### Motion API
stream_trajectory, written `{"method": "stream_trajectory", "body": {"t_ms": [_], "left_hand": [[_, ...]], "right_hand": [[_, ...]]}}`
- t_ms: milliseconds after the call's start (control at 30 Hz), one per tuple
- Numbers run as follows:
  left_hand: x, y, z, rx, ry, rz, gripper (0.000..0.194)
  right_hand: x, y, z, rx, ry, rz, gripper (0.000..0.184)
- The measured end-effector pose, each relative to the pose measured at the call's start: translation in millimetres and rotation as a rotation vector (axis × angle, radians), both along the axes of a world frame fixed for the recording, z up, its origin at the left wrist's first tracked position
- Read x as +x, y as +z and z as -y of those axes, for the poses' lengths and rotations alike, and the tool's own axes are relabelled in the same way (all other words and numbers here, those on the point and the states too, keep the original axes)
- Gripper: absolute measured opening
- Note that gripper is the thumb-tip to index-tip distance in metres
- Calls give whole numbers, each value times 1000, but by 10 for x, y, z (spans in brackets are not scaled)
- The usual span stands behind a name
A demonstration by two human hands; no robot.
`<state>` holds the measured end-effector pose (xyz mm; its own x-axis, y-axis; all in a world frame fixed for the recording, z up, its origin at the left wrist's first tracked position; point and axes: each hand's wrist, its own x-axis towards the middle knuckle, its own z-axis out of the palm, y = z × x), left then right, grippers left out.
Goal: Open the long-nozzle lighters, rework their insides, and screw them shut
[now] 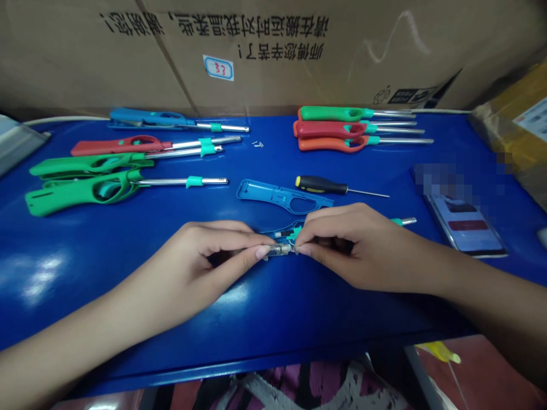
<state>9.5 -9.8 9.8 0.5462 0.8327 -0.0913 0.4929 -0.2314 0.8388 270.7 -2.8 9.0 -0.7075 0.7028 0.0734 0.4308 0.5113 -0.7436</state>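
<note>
My left hand (pixel 226 250) pinches a small clear lighter fuel tank (pixel 278 249) between thumb and fingertips. At the tank's right end, my right hand (pixel 342 245) has its thumb and forefinger closed on a tiny fitting (pixel 293 249), mostly hidden by the fingertips. Just behind the hands lies a blue lighter half with teal and black parts (pixel 294 233), largely covered by my right hand; its metal tip (pixel 409 221) sticks out to the right. The other blue handle shell (pixel 277 193) rests beyond it, hollow side up, with a black-and-yellow screwdriver (pixel 322 184) beside it.
Green lighters (pixel 81 193), a red lighter (pixel 119 145) and a blue lighter (pixel 147 118) lie at the left. More long lighters (pixel 333 130) are grouped at the back right. Tiny screws (pixel 257 144) lie mid-table. A phone (pixel 465 219) is at the right; a cardboard box (pixel 265 85) stands behind.
</note>
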Motion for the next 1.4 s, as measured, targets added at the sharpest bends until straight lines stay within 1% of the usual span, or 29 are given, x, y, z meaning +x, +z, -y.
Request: {"method": "stream_trajectory", "body": {"t_ms": [700,867,1000,1100,1200,1400], "left_hand": [[-18,-67,40,104,-101,49,23],[26,-63,49,114,-62,71,22],[36,-62,26,143,5,76,19],[18,-67,8,132,46,57,18],[2,-74,2,108,65,54,19],[13,-80,5,90,62,77,19]], "right_hand": [[-6,1,12,27,61,-13,21],[-1,-5,14,65,45,16,19],[3,-18,5,128,-23,-15,14],[-1,-32,2,180,-67,-42,12],[-4,-46,8,210,-62,-50,12],[1,-65,23,210,-41,-49,17]]}}
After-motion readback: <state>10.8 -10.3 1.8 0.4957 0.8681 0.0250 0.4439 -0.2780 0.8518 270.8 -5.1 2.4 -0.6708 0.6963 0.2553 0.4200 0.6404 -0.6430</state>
